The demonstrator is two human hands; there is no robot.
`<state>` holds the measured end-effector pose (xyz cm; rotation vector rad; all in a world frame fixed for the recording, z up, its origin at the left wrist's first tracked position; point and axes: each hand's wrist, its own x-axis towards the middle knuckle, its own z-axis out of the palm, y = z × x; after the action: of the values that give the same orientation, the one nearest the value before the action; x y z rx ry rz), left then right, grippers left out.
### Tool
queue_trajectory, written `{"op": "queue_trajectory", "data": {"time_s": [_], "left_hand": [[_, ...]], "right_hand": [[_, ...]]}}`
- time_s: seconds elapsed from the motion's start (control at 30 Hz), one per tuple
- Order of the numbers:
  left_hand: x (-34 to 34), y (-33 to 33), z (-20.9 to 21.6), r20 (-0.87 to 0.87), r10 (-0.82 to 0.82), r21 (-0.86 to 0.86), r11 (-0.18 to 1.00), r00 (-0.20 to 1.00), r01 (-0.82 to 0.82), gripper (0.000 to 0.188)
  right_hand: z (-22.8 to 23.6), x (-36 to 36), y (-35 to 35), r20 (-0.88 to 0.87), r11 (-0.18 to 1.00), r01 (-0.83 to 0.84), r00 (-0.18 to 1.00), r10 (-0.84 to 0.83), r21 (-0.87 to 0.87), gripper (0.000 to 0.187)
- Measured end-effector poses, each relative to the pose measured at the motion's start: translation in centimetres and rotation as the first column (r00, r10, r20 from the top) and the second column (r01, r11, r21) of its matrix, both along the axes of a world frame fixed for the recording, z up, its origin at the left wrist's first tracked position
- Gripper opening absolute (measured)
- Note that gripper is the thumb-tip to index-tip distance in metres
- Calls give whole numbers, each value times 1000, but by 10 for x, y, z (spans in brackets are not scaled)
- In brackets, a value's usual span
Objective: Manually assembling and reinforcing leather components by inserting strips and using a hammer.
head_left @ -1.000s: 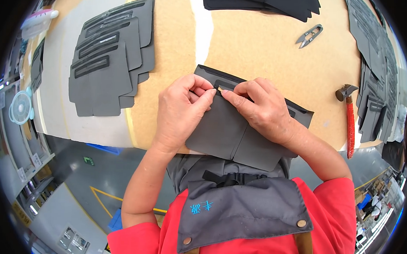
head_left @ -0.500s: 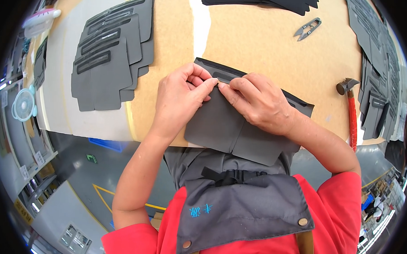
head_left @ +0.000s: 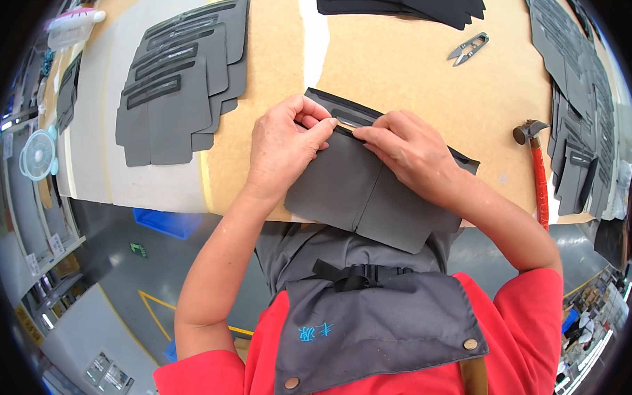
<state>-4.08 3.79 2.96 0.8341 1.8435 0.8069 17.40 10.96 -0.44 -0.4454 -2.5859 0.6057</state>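
At the tan tabletop's near edge, our left hand and right hand pinch a dark-grey sheet, probably steadying it.

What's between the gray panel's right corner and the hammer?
In the head view, only bare tan tabletop separates the right corner of the gray panel from the hammer; lower in the picture, the right forearm crosses the gap.

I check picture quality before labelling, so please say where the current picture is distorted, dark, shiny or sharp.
Head view: the front edge of the table bows, and black fills the corners; head view: pale reflections shine on the grey floor; head view: left hand and right hand look fairly sharp.
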Motion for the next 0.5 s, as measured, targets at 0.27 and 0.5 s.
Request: {"op": "queue_trajectory", "data": {"time_s": [0.27,0.5], "left_hand": [[4,-25,-18,-589,-127,425,791,798,440,17],[12,-42,-31,-808,-109,385,647,579,659,38]], "right_hand": [[5,2,-3,32,991,-55,998,51,124,41],[4,6,-6,-6,1000,-18,1000,18,-7,43]]}}
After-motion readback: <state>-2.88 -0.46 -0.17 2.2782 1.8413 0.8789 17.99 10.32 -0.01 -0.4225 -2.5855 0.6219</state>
